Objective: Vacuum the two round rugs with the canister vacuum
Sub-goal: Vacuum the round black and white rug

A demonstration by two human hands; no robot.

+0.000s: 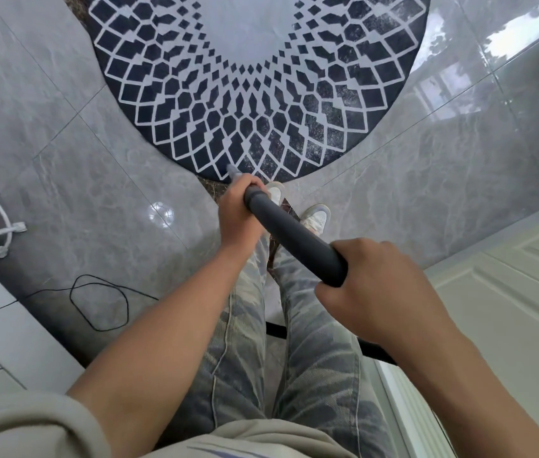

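Dark grey and matte, the vacuum wand (294, 238) runs on a slant from lower right up to the left, and we grip it at two places. Our left hand (240, 211) is wrapped around its forward end, just behind the pale nozzle tip (232, 170), which sits on the near edge of the round rug (261, 77). Our right hand (383, 289) is clenched around the rear end of the wand, well apart from the left, with bare tube showing between them. The rug is navy with a white lattice of diamonds spiralling toward a plain pale centre, and it lies on glossy grey marble-look floor tiles (73, 180). Our pale sneakers (316, 218) stand just short of the rug's rim, beneath the wand. To the left a thin black cord (103, 302) loops over the tiles, and a white panelled door (509, 292) fills the right side.
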